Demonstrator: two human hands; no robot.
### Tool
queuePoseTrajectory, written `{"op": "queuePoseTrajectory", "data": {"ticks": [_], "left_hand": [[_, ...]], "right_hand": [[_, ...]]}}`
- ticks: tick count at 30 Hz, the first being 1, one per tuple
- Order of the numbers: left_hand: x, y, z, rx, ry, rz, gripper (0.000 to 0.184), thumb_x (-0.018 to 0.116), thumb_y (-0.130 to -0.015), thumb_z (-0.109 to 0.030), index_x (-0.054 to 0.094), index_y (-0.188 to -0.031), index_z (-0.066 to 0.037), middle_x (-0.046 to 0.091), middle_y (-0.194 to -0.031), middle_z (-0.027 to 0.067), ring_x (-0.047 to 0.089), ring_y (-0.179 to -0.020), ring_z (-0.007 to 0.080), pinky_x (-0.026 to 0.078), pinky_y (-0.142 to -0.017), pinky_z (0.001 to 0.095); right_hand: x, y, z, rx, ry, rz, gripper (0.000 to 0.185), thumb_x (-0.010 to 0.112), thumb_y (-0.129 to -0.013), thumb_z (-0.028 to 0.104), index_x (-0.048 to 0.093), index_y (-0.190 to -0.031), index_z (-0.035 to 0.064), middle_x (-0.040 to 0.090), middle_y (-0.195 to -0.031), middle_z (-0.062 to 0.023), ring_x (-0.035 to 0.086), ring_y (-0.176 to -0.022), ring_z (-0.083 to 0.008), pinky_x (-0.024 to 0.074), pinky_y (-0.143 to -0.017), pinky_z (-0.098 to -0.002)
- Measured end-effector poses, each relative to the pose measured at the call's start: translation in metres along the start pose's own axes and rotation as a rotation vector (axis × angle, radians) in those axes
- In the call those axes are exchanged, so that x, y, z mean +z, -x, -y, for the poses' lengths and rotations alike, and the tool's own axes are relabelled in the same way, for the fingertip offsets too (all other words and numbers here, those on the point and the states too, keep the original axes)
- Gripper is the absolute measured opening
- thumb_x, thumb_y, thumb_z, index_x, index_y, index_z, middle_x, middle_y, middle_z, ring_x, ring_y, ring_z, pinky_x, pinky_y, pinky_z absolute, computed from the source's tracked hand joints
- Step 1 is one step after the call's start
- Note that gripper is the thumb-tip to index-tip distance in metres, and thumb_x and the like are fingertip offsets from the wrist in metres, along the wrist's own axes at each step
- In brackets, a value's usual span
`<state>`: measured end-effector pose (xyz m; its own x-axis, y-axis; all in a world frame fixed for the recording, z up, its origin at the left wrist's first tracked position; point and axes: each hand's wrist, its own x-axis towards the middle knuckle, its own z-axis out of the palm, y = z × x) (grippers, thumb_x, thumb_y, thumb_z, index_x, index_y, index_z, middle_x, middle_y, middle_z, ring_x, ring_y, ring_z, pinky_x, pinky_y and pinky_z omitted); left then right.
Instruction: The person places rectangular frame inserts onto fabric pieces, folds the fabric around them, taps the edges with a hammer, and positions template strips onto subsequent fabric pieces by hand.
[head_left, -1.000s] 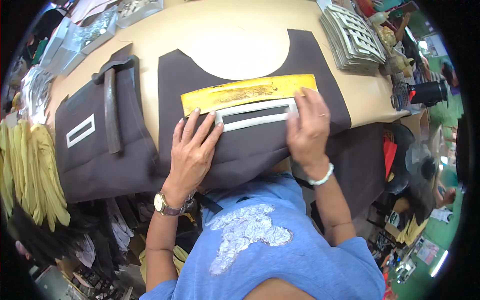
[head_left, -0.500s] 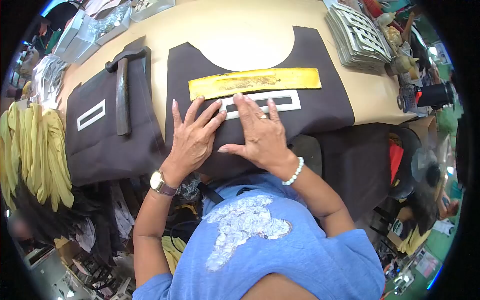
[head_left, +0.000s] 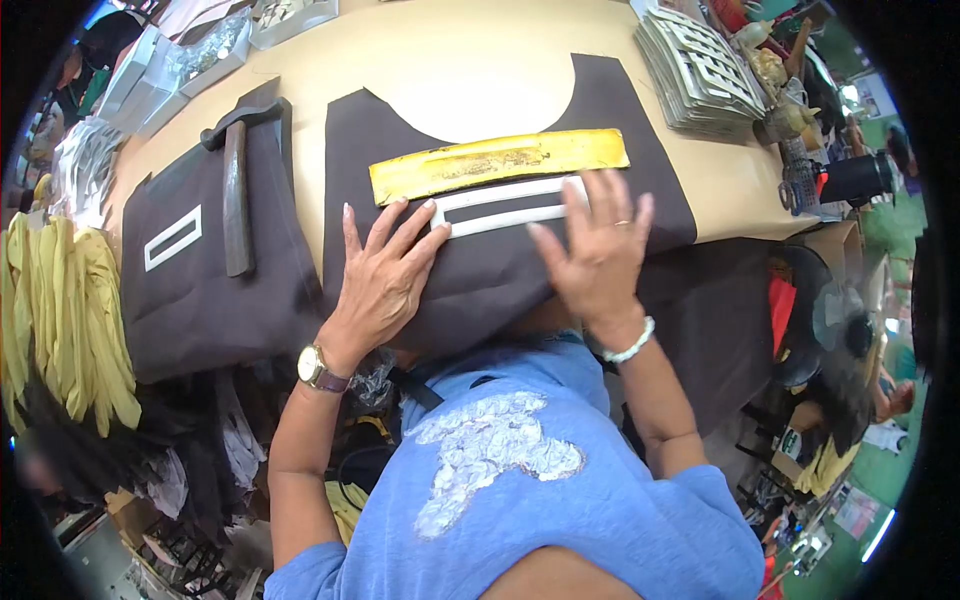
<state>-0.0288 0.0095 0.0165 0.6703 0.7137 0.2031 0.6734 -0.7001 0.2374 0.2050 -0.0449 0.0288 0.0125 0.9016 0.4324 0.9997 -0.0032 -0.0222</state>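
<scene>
A white rectangular frame with a long slot lies on a dark fabric panel, just below a yellow strip. My left hand rests with its fingers spread, the fingertips at the left end of the frame and the lower left edge of the strip. At the frame's right end is my right hand, fingers apart and slightly blurred, covering that end. Neither hand is closed round anything.
To the left, a hammer and a second white frame lie on another dark panel. Yellow cloths hang at the table's left edge. A stack of white lattice pieces stands at the back right, near a black cylinder.
My right hand has slid rightward along the white frame, from its middle back to its right end. My left hand has stayed at the left end. The camera view has shifted slightly.
</scene>
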Motion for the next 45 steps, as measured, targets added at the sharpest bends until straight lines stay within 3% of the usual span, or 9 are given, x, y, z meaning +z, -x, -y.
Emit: {"op": "queuePoseTrajectory", "data": {"ticks": [4,21,24,27,33,36,41,42,45], "left_hand": [[-0.001,0.0,0.0,0.029,-0.046,-0.002,0.037,0.055,-0.084,-0.012,0.058,-0.121,-0.018,0.05,-0.132,0.0008,0.037,-0.129,0.0249,0.004,-0.108,0.0621],[-0.007,0.018,-0.019,-0.008,-0.325,-0.005,0.04,0.051,-0.077,0.001,0.06,-0.116,-0.004,0.055,-0.125,0.008,0.032,-0.135,0.0269,-0.005,-0.109,0.061],[-0.014,0.012,-0.02,-0.153,-0.09,0.026,0.033,0.052,-0.084,-0.006,0.058,-0.117,-0.004,0.055,-0.125,0.01,0.035,-0.132,0.0285,0.009,-0.108,0.0612],[-0.009,0.0,-0.017,-0.387,0.027,-0.295,0.037,0.051,-0.09,-0.015,0.051,-0.126,-0.008,0.047,-0.132,0.0166,0.033,-0.132,0.0336,0.02,-0.106,0.0587],[0.023,-0.003,-0.009,-0.603,-0.13,-0.238,0.042,0.047,-0.094,-0.027,0.047,-0.132,-0.011,0.03,-0.141,0.0281,0.027,-0.132,0.0428,0.024,-0.105,0.057],[0.02,-0.002,-0.008,-0.59,-0.083,-0.267,0.041,0.047,-0.093,-0.027,0.05,-0.13,-0.008,0.036,-0.14,0.0229,0.029,-0.132,0.0398,0.024,-0.105,0.0562],[0.022,-0.002,-0.006,-0.524,-0.026,-0.344,0.04,0.053,-0.09,-0.02,0.052,-0.124,0.001,0.049,-0.133,0.0165,0.04,-0.127,0.0338,0.028,-0.104,0.0519],[0.021,-0.001,-0.007,-0.471,0.029,-0.369,0.039,0.054,-0.088,-0.017,0.053,-0.123,0.001,0.05,-0.131,0.0169,0.042,-0.125,0.0338,0.03,-0.103,0.0498],[0.012,0.008,-0.015,-0.332,0.316,-0.536,0.033,0.058,-0.083,-0.001,0.058,-0.116,0.002,0.056,-0.123,0.0194,0.052,-0.115,0.0342,0.041,-0.098,0.0403]], "right_hand": [[0.022,0.013,0.071,-0.21,-0.196,0.07,0.038,0.058,-0.081,0.023,0.059,-0.114,0.0031,0.058,-0.115,-0.0105,0.05,-0.112,-0.024,0.0276,-0.099,-0.0508],[0.002,0.01,-0.047,0.044,0.11,0.091,0.029,0.058,-0.083,0.02,0.062,-0.109,0.0071,0.061,-0.107,-0.0029,0.054,-0.106,-0.0216,0.0279,-0.096,-0.0597],[0.002,-0.019,-0.06,0.03,0.004,0.126,0.031,0.059,-0.084,0.028,0.063,-0.109,0.0097,0.058,-0.115,-0.0056,0.049,-0.114,-0.026,0.0278,-0.098,-0.0595],[0.016,-0.057,-0.035,-0.256,-0.195,0.237,0.031,0.056,-0.087,0.031,0.06,-0.115,0.0163,0.05,-0.128,-0.0097,0.041,-0.124,-0.0308,0.0265,-0.101,-0.0595],[0.096,-0.154,-0.033,-0.155,-0.074,0.296,0.044,0.042,-0.093,0.037,0.046,-0.133,0.019,0.032,-0.145,-0.0138,0.028,-0.133,-0.0376,0.0166,-0.106,-0.061],[0.085,-0.156,-0.057,-0.132,0.078,0.114,0.056,0.044,-0.091,0.043,0.044,-0.132,0.0043,0.04,-0.139,-0.0182,0.035,-0.129,-0.0376,0.0235,-0.104,-0.0574],[0.022,-0.059,-0.092,0.496,0.159,0.224,0.064,0.052,-0.087,0.049,0.051,-0.12,-0.0053,0.053,-0.122,-0.0212,0.048,-0.116,-0.0345,0.0367,-0.095,-0.0465],[0.049,-0.028,-0.113,0.38,0.158,-0.018,0.055,0.053,-0.088,0.043,0.053,-0.116,-0.0035,0.055,-0.118,-0.0199,0.049,-0.113,-0.034,0.0381,-0.092,-0.0474],[0.025,-0.01,-0.109,0.37,-0.341,0.041,0.025,0.059,-0.087,0.014,0.053,-0.105,-0.0034,0.058,-0.101,-0.0161,0.057,-0.091,-0.0267,0.0439,-0.082,-0.0377]]}}
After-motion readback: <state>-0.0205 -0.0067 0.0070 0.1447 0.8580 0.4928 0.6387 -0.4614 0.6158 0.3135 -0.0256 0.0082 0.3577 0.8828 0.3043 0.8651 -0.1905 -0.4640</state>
